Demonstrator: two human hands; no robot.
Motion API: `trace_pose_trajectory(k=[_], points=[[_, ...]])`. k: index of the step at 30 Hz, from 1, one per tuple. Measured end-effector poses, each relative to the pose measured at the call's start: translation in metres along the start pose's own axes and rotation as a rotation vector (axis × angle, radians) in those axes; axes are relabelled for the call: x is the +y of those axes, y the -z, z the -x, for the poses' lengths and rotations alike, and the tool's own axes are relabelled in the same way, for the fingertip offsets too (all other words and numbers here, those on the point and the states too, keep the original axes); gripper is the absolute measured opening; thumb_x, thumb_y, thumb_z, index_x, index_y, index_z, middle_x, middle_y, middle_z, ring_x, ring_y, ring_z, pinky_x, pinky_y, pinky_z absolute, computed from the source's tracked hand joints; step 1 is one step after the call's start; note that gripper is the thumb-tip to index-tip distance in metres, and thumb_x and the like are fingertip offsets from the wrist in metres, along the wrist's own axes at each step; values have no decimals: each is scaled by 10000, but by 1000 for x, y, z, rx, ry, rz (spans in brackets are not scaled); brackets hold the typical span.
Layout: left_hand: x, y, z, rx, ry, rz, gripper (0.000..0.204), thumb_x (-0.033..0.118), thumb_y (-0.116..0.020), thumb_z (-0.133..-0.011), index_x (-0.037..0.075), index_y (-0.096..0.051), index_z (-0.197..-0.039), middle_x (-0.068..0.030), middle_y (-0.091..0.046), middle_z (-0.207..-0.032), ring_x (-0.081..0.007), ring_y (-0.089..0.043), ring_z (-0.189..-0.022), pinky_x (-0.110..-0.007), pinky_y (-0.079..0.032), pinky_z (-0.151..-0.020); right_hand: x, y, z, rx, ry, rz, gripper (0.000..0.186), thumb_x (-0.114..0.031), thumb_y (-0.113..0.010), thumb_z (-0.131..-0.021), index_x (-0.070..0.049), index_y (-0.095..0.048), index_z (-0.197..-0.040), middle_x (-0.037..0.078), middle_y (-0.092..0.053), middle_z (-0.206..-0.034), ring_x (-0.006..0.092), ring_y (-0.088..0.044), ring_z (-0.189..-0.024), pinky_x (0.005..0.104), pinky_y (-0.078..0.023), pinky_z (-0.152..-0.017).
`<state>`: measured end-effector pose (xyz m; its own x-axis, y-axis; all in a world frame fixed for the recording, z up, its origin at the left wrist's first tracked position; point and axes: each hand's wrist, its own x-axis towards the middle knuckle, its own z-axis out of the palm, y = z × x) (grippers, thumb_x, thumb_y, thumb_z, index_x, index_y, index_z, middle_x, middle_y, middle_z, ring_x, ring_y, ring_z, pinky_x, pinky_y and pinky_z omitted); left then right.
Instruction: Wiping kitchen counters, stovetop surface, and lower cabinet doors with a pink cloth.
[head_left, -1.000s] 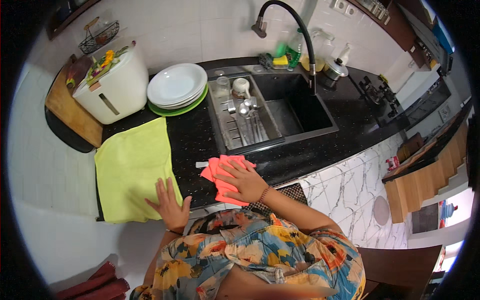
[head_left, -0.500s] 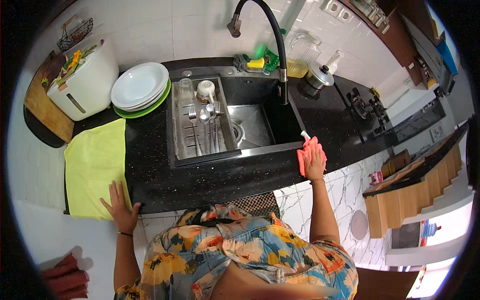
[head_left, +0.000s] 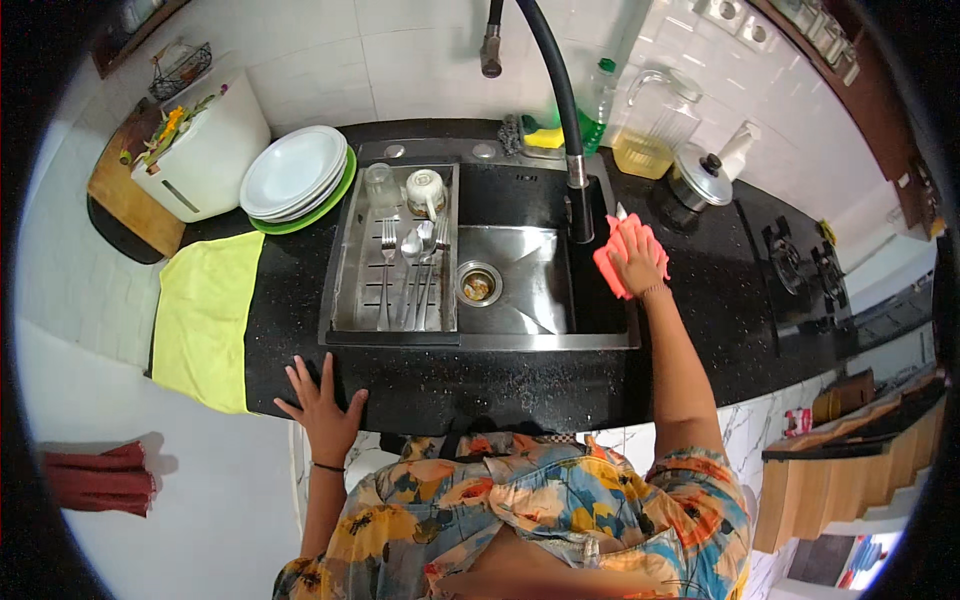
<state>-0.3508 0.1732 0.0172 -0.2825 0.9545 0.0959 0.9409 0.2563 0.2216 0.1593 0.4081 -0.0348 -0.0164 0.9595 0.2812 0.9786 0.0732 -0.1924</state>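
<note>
Right hand (head_left: 638, 270) on coral cloth (head_left: 609, 267) (crumpled, softly folded)

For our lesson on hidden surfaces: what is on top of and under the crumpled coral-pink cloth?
The person's bare right hand lies on top of the cloth. Speckled black countertop and the dark sink's right rim show around it; whatever is directly underneath is covered.

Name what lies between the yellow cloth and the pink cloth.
Head view, left to right: a strip of counter, the tray holding cutlery, then the sink basin, up to the pink cloth under the right hand.
</note>
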Motion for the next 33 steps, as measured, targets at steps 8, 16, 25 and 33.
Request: trace_pose_trajectory(k=[8,16,25,33], points=[[16,-10,2,125,61,-39,708,460,-648,-750,239,-384,-1368,-173,-220,-1469,-372,-152,-1365,-670,9,-999,-16,-14,-117,-290,-327,99,659,-617,-392,-824,-367,-225,-1410,54,-78,-1517,302,-53,-1386,667,-46,-1014],[7,-12,-3,194,59,-62,691,511,-541,-816,203,-329,-1396,-169,-225,-1467,-363,-163,-1363,-676,-13,-995,12,-28,-111,-150,-174,71,618,-594,-446,-803,-346,-335,-1358,11,-190,-1486,274,-146,-1372,664,-118,-1001],[-11,-11,1,72,16,31,621,428,-513,-864,211,-303,-1407,-147,-222,-1473,-324,-133,-1380,-672,11,-999,120,52,62,-168,-88,458,394,-373,-384,-911,-205,-480,-1254,73,-339,-1369,329,-331,-1208,440,-290,-1006],[-59,3,-34,115,-235,250,634,452,-521,-855,199,-321,-1402,-142,-196,-1483,-337,-127,-1379,-640,6,-1021,159,53,231,44,-254,568,601,-318,-617,-763,-266,-382,-1313,73,-288,-1416,400,-260,-1258,551,-299,-967]])
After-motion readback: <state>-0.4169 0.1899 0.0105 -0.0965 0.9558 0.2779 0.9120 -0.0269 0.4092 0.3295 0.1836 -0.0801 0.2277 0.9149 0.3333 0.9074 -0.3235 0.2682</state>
